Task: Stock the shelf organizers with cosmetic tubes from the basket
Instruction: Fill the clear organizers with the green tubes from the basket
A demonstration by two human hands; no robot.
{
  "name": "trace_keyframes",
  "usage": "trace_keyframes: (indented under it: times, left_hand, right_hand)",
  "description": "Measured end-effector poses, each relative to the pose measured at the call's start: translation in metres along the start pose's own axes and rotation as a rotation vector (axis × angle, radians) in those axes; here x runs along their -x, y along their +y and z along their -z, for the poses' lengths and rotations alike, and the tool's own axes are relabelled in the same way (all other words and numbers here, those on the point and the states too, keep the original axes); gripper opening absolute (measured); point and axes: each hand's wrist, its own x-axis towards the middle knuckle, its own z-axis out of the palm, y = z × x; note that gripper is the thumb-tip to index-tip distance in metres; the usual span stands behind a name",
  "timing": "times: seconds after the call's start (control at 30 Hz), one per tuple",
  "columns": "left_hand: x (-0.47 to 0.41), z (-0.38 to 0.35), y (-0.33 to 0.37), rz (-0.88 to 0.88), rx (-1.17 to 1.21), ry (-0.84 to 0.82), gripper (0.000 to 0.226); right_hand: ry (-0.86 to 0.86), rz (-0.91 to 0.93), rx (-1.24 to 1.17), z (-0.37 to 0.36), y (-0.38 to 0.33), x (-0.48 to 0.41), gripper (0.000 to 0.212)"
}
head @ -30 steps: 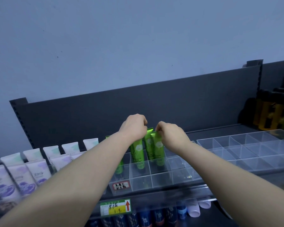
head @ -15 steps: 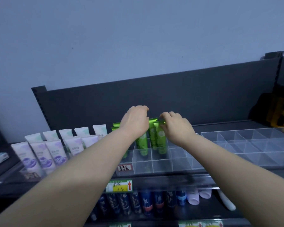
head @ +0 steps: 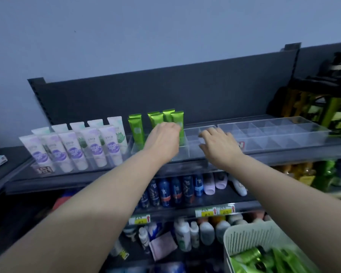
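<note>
Tubes: 5 glossy green cosmetic tubes (head: 135, 126) stand upright, crimped ends up, in the rear compartments of a clear plastic divided organizer (head: 193, 133) on the top shelf. 1 stands alone at the left and 4 are bunched just to its right.
Left hand: the left hand (head: 162, 138) is in front of the bunch of 4, its back toward the camera. The fingers bend forward and down against the lower halves of the tubes. The fingertips are hidden, so whether they pinch a tube cannot be told.
Right hand: the right hand (head: 220, 144) hovers over the organizer compartments just right of the bunch. Its fingers are moderately spread and slightly bent, holding nothing.
Basket: a pale perforated plastic basket (head: 244, 235) sits at the lower right, under the right forearm. Loose green tubes (head: 264, 259) lie jumbled inside it.
Second organizer: a longer clear divided tray (head: 274, 131) sits just beside the first, further right on the same shelf.
Neighbouring stock: white tubes with purple and green print (head: 75, 148) stand caps down in 2 rows, left of the green ones.
Shelf: a dark grey metal back panel (head: 165, 91) rises behind both organizers.
Lower shelf: dark blue bottles (head: 165, 191) stand in a row below, with pale pink bottles (head: 209, 186) to their right.
Labels: yellow price tags (head: 140, 219) with red arrows are on the shelf edge beneath.
</note>
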Motion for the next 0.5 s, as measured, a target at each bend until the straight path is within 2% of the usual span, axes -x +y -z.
trace_keyframes:
  times: [0.27,0.5]
  left_hand:
    - [0.076,-0.032,0.080,-0.088,0.173,-0.187,0.027]
    - [0.097,-0.086,0.146,-0.055,0.315,-0.358,0.028]
  right_hand:
    - [-0.187,-0.097,0.041,-0.020,0.041,0.122,0.032]
    - [-0.335,-0.204,0.061,-0.048,0.102,0.187,0.031]
